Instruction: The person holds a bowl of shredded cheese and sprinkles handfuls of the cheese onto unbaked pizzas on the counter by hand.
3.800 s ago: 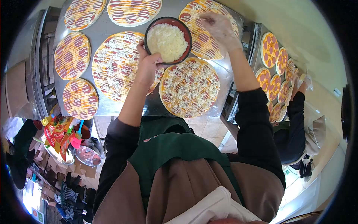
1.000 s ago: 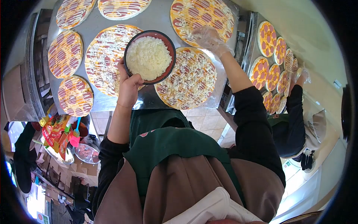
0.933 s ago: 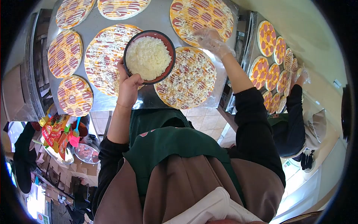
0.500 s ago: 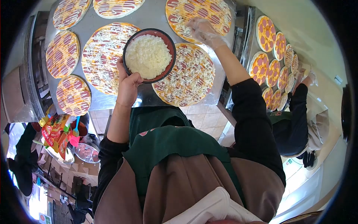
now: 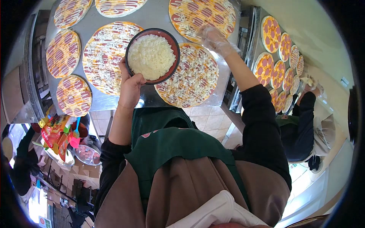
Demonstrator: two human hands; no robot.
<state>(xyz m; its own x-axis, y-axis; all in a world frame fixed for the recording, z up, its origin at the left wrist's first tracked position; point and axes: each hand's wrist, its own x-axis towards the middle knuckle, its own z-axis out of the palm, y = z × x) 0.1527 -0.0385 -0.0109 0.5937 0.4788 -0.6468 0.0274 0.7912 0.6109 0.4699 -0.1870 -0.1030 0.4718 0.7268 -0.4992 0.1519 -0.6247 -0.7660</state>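
My left hand [image 5: 131, 87] grips a dark-rimmed, reddish bowl [image 5: 176, 51] by its near edge, thumb over the rim. White grated cheese [image 5: 151, 57] fills much of it. In a clear plastic glove, my right hand [image 5: 213, 40] is over the near edge of the upper right pizza [image 5: 190, 15], fingers curled together; what they hold is hidden. That pizza has sausage slices, sauce stripes and a few cheese bits on its left part. Cheese lies thickly on the lower right pizza [image 5: 194, 81] and the large left pizza [image 5: 100, 57], both partly covered by the bowl.
Several smaller pizzas [image 5: 64, 53] lie along the left and far sides of the metal table [image 5: 157, 19]. On the right, another table bears more pizzas [image 5: 271, 34], with a co-worker's arm [image 5: 304, 110] beside it. Packets [image 5: 55, 133] and a bowl of meat pieces [image 5: 87, 155] stand lower left.
My right hand has moved slightly right and toward me, from over the pizza's left part to its near edge. The bowl and my left hand stay nearly still.
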